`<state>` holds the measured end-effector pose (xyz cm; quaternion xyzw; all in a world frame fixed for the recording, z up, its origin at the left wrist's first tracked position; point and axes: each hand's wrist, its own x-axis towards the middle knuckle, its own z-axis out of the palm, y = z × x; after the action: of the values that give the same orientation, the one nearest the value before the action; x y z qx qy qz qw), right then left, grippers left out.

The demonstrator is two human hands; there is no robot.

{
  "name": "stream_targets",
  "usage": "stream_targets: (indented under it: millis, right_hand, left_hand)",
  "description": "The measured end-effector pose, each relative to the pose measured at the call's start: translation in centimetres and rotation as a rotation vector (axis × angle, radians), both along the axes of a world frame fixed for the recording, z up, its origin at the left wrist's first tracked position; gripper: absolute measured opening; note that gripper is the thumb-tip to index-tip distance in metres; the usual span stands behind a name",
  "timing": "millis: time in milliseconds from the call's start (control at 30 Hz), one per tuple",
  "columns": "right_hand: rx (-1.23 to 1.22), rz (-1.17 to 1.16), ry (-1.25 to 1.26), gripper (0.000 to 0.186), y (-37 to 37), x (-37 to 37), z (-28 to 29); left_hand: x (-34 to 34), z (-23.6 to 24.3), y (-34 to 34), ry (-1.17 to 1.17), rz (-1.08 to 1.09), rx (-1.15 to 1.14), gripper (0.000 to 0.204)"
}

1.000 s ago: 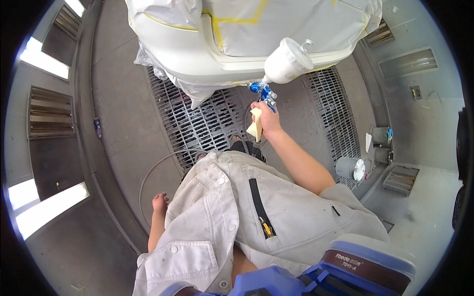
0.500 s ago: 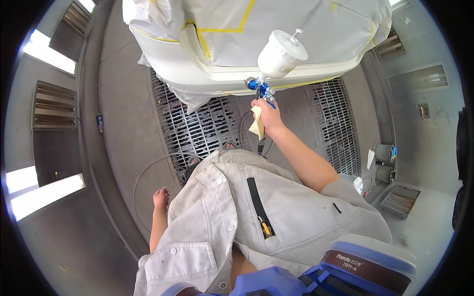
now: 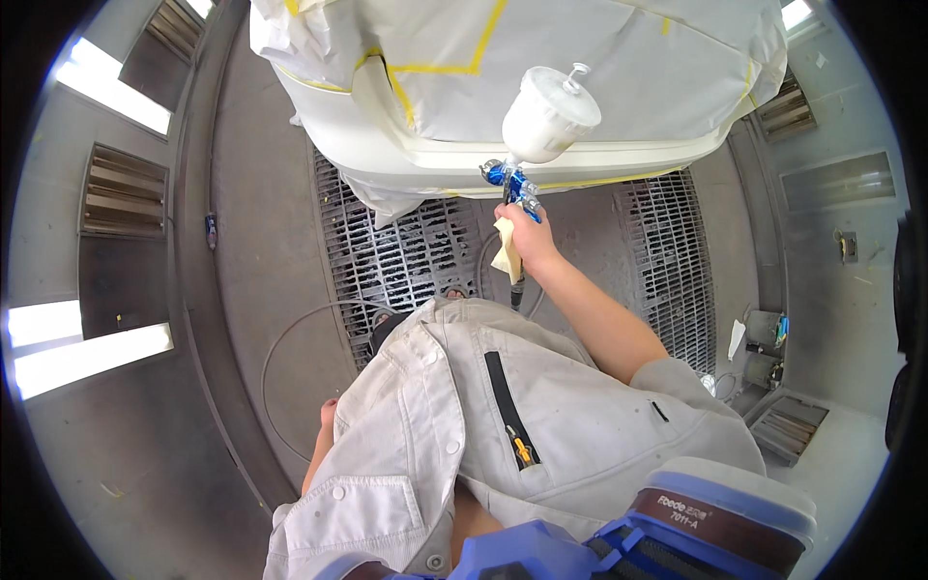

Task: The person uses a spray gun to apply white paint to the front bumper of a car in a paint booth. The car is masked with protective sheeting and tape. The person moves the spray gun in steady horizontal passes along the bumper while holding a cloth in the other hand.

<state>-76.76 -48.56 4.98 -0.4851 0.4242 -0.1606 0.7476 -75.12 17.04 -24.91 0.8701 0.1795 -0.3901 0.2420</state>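
Note:
In front of me, my right hand [image 3: 532,237] is closed round the handle of a blue spray gun [image 3: 512,181]. A white paint cup [image 3: 547,116] stands tilted on top of the gun. Against the handle, in the same hand, hangs a pale yellow cloth or paper [image 3: 506,253]. Just beyond the gun is a car's white bumper [image 3: 435,158]; I cannot tell whether spray is coming out. My left hand [image 3: 329,414] hangs low at my left side, its fingers mostly hidden by my jacket.
White masking sheet [image 3: 570,48] with yellow tape covers the car above the bumper. Floor grates [image 3: 387,242] lie beneath it. A thin hose [image 3: 275,353] loops across the floor by my feet. Along the right wall sit some containers [image 3: 764,331]; a small object [image 3: 211,232] lies at left.
My left hand has drawn in against my side and is now mostly hidden. The view has shifted slightly; my right hand keeps its hold on the spray gun near the bumper.

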Motion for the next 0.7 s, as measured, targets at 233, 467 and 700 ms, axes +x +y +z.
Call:
stream_targets:
  millis: [233,467,700]
  right_hand:
    - [-0.045,0.019,-0.051,0.013,0.1,-1.0,-0.1]
    - [-0.016,0.024,0.008,0.016,-0.3,-1.8,-1.0]
    - [-0.018,0.024,0.014,0.016,-0.1,-2.9,-1.1]
  left_hand:
    - [-0.8,-1.6,-6.1,0.213,0.186,-0.454,0.036]
    - [-1.2,-1.0,-9.0,0.415,0.44,-0.546,0.037]
    - [-2.0,1.9,-5.2,-0.006,-0.105,-0.076,0.039]
